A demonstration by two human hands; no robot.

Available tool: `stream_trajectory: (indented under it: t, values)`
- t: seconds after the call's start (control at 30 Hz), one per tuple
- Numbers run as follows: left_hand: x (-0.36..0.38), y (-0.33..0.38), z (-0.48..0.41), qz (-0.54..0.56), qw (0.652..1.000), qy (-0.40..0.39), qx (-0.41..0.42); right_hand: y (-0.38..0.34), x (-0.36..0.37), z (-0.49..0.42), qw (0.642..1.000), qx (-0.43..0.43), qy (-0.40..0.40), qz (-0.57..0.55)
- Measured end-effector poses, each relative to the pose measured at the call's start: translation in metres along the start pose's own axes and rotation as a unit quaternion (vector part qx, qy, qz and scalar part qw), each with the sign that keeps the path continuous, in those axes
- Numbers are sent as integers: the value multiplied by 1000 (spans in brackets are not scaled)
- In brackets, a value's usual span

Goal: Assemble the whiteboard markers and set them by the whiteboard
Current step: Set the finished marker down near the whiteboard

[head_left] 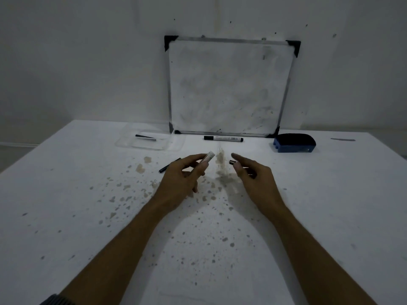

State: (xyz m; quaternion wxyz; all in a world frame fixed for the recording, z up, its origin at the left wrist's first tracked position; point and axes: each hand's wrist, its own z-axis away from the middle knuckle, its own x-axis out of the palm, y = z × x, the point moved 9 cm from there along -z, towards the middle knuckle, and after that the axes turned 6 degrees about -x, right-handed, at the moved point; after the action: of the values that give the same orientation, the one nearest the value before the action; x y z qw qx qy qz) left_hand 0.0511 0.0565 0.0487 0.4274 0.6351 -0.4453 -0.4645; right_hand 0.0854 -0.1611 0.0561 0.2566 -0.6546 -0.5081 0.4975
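Note:
My left hand (pixel 184 175) holds a white marker barrel (pixel 208 158), its open end pointing up and right. A short gap away, my right hand (pixel 251 175) pinches a small dark marker part (pixel 232 162) between thumb and finger. Behind my left hand a thin black piece (pixel 169 165) lies on the table. An assembled marker (pixel 223 138) with black ends rests along the foot of the whiteboard (pixel 229 84), which leans against the wall. Another dark marker piece (pixel 145 137) lies inside a clear plastic tray (pixel 132 144).
A blue board eraser (pixel 294 143) sits right of the whiteboard. The white table (pixel 330 205) is spotted with brown stains around my hands. A thin grey strip (pixel 343 139) lies at the far right. The table's left edge runs diagonally at the left.

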Motion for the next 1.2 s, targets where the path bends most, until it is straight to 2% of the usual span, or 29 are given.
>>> stream_trajectory:
  t: [0.13,0.3,0.6,0.77,1.2]
  values:
    - [3,-3,2,-12,1000,-15,12,8,1,3,981,62,39,-180]
    - [12,-4,4,-38,998,-44,21,16,10,4,961,87,47,-260]
    - [13,-4,2,-98,993,-46,40,2,13,4,982,28,25,-187]
    - [13,-3,3,-86,995,-38,28,-1,14,4,988,3,22,-151]
    - [21,-19,0,-87,989,-124,1,-4,15,3,992,-48,-44,-111]
